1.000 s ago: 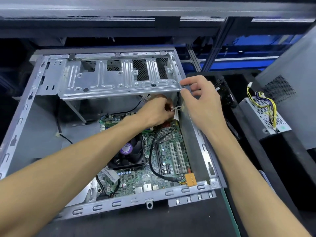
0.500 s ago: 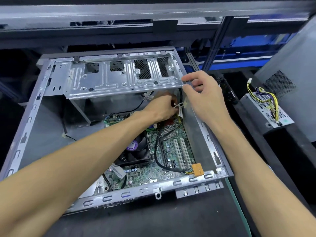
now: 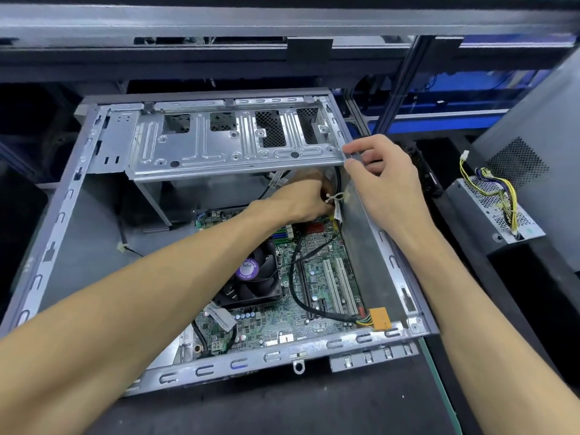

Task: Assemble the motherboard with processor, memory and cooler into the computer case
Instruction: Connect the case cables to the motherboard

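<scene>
- Your left hand (image 3: 306, 204) reaches deep into the computer case (image 3: 56, 221), under the metal drive tray (image 3: 232, 149).
- Its fingers curl around something by the white cable clip (image 3: 337, 197). You cannot tell just what they hold.
- Your right hand (image 3: 387, 180) sits on the right wall of the case. Its thumb and first finger pinch the top edge by the tray's corner.
- The motherboard (image 3: 314, 277) lies flat on the floor of the case.
- The black cooler fan (image 3: 254, 274) with a purple sticker sits on the board.
- A black cable (image 3: 293, 277) runs to an orange plug (image 3: 379, 318) at the near corner.
- A power supply (image 3: 492, 208) with yellow wires sits outside, to the right.
</scene>
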A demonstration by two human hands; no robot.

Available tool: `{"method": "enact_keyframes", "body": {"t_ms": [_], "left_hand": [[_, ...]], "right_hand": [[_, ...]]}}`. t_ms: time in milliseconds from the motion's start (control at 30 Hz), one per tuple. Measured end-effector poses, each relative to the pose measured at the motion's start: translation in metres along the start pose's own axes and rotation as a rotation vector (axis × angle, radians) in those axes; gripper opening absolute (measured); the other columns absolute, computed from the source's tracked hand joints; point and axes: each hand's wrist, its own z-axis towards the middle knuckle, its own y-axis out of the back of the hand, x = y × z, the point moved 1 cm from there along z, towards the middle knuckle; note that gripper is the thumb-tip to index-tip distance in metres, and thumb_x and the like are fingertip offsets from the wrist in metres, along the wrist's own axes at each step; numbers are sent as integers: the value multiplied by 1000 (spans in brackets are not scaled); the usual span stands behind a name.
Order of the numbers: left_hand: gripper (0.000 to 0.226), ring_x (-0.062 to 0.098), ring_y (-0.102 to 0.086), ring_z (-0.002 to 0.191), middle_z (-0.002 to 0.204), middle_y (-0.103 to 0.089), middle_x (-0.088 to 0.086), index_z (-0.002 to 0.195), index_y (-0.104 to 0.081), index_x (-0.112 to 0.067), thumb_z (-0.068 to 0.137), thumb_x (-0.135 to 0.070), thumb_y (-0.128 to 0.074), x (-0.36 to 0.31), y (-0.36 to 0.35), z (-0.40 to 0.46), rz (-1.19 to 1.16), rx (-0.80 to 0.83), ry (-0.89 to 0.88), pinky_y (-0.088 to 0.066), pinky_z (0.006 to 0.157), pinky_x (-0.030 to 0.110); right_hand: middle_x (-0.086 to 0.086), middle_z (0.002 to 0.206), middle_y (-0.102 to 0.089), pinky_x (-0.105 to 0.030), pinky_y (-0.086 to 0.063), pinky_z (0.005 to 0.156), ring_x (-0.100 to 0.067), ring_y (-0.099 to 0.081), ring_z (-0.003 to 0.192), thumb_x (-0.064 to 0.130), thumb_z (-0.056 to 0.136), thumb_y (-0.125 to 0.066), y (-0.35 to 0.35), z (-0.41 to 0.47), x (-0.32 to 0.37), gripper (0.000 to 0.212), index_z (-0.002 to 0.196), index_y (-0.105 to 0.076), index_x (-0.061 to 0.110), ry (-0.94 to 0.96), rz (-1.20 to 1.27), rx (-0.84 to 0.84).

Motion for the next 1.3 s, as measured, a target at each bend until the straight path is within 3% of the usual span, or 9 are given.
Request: {"method": "enact_keyframes", "body": {"t_ms": [300,567,733,833,933,1000,1100,1200,1300], "left_hand": [[14,15,-57,79,94,-63,-3,79,-61,-30,85,-21,-69,2,0,0,-58,-73,-9,-42,70,21],[9,5,-51,58,69,-54,-14,97,-65,-22,87,-22,-65,-1,-1,0,-7,-37,-43,-32,48,18],[12,15,-57,71,91,-66,1,96,-69,-19,85,-21,-68,1,4,-1,-12,13,-19,-42,59,21],[5,13,-56,69,89,-66,2,84,-66,-25,83,-23,-71,3,6,-1,-78,-14,14,-41,62,22],[11,11,-53,65,87,-66,4,93,-68,-17,86,-26,-67,1,6,-2,-45,41,1,-47,61,27],[19,19,-57,71,90,-68,8,100,-68,-11,87,-24,-65,-1,8,-4,-56,79,1,-50,67,33],[15,22,-56,72,83,-65,8,93,-65,-11,84,-23,-66,-1,13,-5,-31,97,-22,-45,58,31],[14,27,-62,86,90,-68,6,91,-65,-15,88,-28,-59,4,17,-9,17,155,1,-54,75,39],[23,28,-66,99,102,-71,8,101,-68,-13,90,-31,-59,11,19,-12,-5,172,53,-54,89,44]], "right_hand": [[-6,106,-60,-8,-44,66,0,-54,72,22,96,-63,0,-1,0,14,108,-68,28,11,-5,-17],[-4,105,-59,-8,-44,67,0,-54,75,23,96,-63,0,-1,1,14,107,-68,30,9,-14,-20],[-3,105,-60,-7,-44,68,2,-54,75,23,96,-63,0,-1,0,14,107,-68,30,8,-16,-23],[-2,105,-60,-6,-44,68,6,-54,75,23,96,-63,0,-2,0,15,107,-68,31,14,-17,-27],[0,106,-58,-5,-43,68,5,-54,78,22,95,-62,1,-2,1,15,107,-67,30,26,-42,-20],[1,105,-55,-9,-44,71,0,-55,83,20,95,-62,2,-6,7,14,107,-67,27,75,-120,-28],[1,98,-55,-27,-47,76,-12,-53,89,15,94,-61,8,-16,24,12,103,-68,19,211,-330,-77],[6,81,-61,-34,-51,71,-13,-56,73,19,92,-59,10,-35,50,11,97,-68,22,211,-376,63],[1,83,-65,-32,-53,67,-25,-64,75,27,96,-53,3,-61,68,16,104,-65,23,181,-702,387]]}}
